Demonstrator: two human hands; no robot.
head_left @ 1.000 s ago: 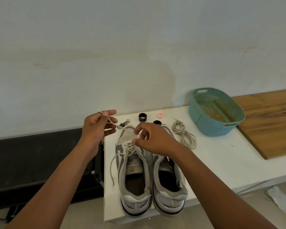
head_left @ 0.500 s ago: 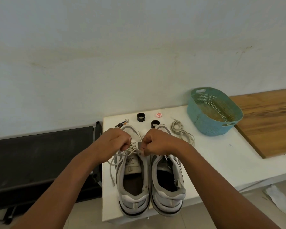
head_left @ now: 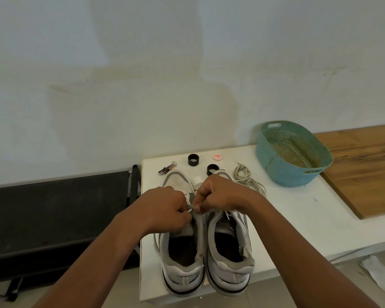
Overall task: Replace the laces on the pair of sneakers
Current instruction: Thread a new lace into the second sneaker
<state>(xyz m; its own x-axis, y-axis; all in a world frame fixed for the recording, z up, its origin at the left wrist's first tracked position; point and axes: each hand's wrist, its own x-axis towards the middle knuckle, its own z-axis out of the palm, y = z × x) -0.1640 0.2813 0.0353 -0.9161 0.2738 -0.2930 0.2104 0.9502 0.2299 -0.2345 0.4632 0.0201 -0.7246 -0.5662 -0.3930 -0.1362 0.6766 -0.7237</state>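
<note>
Head view: we lace the left sneaker [head_left: 182,252] on the white table [head_left: 298,214].
Our left hand [head_left: 165,207] and right hand [head_left: 218,196] both pinch the lace [head_left: 190,209] between them; the right sneaker [head_left: 230,252] sits below our right hand.

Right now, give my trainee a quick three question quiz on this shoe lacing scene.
1. True or false: both hands work at the left sneaker.
2. Where does the loose lace bundle lie: A, inside the teal basket; B, on the white table beside the right sneaker?
3. How many black rings stand behind the shoes?

Key: 1 true, the left hand and right hand pinch its lace. 2 B. 3 two.
</note>
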